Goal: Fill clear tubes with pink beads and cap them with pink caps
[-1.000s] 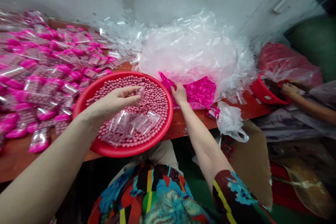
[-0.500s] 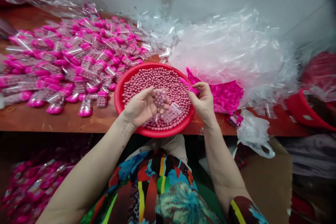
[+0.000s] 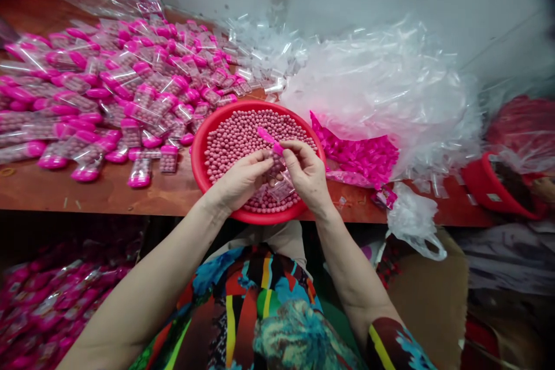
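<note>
At the far left, on the reddish-brown table (image 3: 104, 192), a broad heap of bead-filled packs (image 3: 139, 170) with bright pink ends, lying at many angles. Below the table edge, in shadow, a mass of glossy pink packets (image 3: 65, 300).

Right of the heap, at the front edge, a red basin (image 3: 199, 156) full of loose pink beads (image 3: 236, 133). Over the basin, reaching in from the lower left, the left hand (image 3: 243, 180), fingers curled and bunched toward the right. Narrow grip there, fingertips closed on a small clear container (image 3: 276, 167), partly hidden by the fingers; cannot tell exactly which way pointed. Just above, a slender pink piece (image 3: 266, 136), long axis slanting from upper left to lower right, free end pointing leftward and away from the body. Cannot tell whether touching the container or only beside.

From the lower right, the right hand (image 3: 309, 176), wrist bent inward, fingers folded, thumb and forefinger pinched tight on the near end of the pink piece. Close beside the basin, a pile of bright pink pieces (image 3: 368, 159) in front of a big clear plastic bag (image 3: 377, 84). Farther right, a crumpled white bag (image 3: 411, 217) over the table edge, then a second red basin (image 3: 483, 185).
</note>
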### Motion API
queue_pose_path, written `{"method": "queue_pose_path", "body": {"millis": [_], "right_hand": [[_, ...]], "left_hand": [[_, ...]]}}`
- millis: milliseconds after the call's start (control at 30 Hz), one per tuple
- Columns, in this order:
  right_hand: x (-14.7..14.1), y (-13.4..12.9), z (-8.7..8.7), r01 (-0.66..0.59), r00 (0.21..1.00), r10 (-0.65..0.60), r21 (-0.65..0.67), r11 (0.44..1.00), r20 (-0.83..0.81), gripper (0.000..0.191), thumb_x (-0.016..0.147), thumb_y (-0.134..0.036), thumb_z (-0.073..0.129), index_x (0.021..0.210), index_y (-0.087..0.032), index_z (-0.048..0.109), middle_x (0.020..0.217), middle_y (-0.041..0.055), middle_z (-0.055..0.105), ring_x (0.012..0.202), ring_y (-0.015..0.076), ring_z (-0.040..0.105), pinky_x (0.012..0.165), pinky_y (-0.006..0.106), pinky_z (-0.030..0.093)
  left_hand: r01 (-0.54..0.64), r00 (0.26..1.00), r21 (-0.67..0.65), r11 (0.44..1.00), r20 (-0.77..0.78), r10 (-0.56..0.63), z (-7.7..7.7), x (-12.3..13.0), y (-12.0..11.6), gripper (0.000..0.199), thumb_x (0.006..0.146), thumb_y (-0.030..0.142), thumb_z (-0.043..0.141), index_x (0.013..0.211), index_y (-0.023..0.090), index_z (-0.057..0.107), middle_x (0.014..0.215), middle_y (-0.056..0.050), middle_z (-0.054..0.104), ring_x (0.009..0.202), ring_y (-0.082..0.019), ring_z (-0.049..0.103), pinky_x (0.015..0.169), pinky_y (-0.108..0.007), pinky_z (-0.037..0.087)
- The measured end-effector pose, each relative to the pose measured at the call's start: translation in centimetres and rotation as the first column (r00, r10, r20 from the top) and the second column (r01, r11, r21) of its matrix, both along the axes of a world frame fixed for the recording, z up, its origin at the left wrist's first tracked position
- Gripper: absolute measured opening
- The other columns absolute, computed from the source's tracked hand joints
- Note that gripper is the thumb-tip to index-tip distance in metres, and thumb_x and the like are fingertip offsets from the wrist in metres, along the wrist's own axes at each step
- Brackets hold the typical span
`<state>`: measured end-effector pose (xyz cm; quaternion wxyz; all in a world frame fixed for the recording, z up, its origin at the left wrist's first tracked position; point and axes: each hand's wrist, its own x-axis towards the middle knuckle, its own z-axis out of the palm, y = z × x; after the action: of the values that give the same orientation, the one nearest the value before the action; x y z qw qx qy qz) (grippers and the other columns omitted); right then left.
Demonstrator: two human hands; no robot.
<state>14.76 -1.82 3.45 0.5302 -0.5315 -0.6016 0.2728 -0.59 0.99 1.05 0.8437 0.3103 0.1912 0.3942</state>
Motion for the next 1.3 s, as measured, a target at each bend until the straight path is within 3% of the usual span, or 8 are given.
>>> {"method": "queue_pose_path", "body": {"millis": [200, 467, 667, 867, 1100, 1300], "right_hand": [[0.6, 0.0, -0.4, 0.002, 0.999, -0.002, -0.008, 1.000, 0.041, 0.020, 0.096, -0.040, 0.068, 0.109, -0.029, 0.077, 0.113, 0.0028, 0.076, 0.107, 0.0208, 0.069, 0.099, 0.037, 0.055], [0.8, 0.1, -0.2, 0.012, 0.990, -0.027, 0.113, 0.994, 0.137, 0.015, 0.097, -0.036, 0.066, 0.104, -0.028, 0.078, 0.105, 0.0040, 0.074, 0.104, 0.0213, 0.068, 0.097, 0.040, 0.055], [1.1, 0.1, 0.0, -0.006, 0.989, -0.008, 0.097, 0.995, 0.148, 0.014, 0.096, -0.034, 0.068, 0.102, -0.028, 0.078, 0.102, 0.0040, 0.072, 0.101, 0.0205, 0.068, 0.093, 0.038, 0.056], [1.2, 0.0, -0.1, -0.030, 0.989, 0.016, 0.086, 0.996, 0.150, 0.013, 0.096, -0.031, 0.067, 0.101, -0.028, 0.078, 0.101, 0.0036, 0.072, 0.098, 0.0202, 0.068, 0.090, 0.038, 0.056], [-1.0, -0.7, -0.6, 0.102, 0.962, -0.150, 0.211, 0.972, 0.227, 0.016, 0.099, -0.028, 0.061, 0.102, -0.027, 0.077, 0.101, 0.0063, 0.070, 0.100, 0.0226, 0.065, 0.094, 0.043, 0.057], [-2.9, -1.0, -1.2, 0.188, 0.940, -0.250, 0.259, 0.947, 0.231, 0.019, 0.102, -0.025, 0.057, 0.103, -0.026, 0.076, 0.099, 0.0068, 0.070, 0.099, 0.0219, 0.065, 0.094, 0.041, 0.057]], "left_hand": [[-0.021, 1.000, -0.023, 1.000, -0.017, 0.020, -0.4, 0.0, 0.0, 0.027, 0.083, 0.030, 0.083, 0.104, 0.015, 0.073, 0.093, -0.005, 0.073, 0.082, -0.014, 0.067, 0.075, -0.026, 0.051], [-0.047, 0.996, 0.001, 0.999, -0.071, 0.047, -0.5, 0.2, 0.0, 0.030, 0.082, 0.033, 0.084, 0.105, 0.016, 0.075, 0.094, -0.005, 0.070, 0.077, -0.013, 0.065, 0.067, -0.024, 0.050], [-0.110, 0.986, 0.054, 0.993, -0.118, 0.115, -0.8, 0.4, 0.3, 0.030, 0.082, 0.033, 0.083, 0.106, 0.016, 0.077, 0.093, -0.005, 0.071, 0.080, -0.013, 0.062, 0.075, -0.025, 0.050], [-0.100, 0.985, 0.071, 0.992, -0.135, 0.109, -1.0, 0.4, 0.2, 0.029, 0.084, 0.033, 0.080, 0.107, 0.016, 0.077, 0.095, -0.005, 0.071, 0.077, -0.012, 0.060, 0.073, -0.024, 0.049], [-0.136, 0.981, 0.065, 0.989, -0.126, 0.144, -0.2, 0.5, -0.2, 0.024, 0.082, 0.034, 0.082, 0.094, 0.015, 0.073, 0.076, -0.001, 0.063, 0.064, -0.009, 0.054, 0.059, -0.021, 0.043], [-0.131, 0.990, 0.004, 0.991, -0.053, 0.131, -0.1, 0.1, 0.0, 0.033, 0.074, 0.036, 0.088, 0.089, 0.013, 0.071, 0.074, 0.000, 0.061, 0.061, -0.007, 0.053, 0.055, -0.017, 0.042]]}}
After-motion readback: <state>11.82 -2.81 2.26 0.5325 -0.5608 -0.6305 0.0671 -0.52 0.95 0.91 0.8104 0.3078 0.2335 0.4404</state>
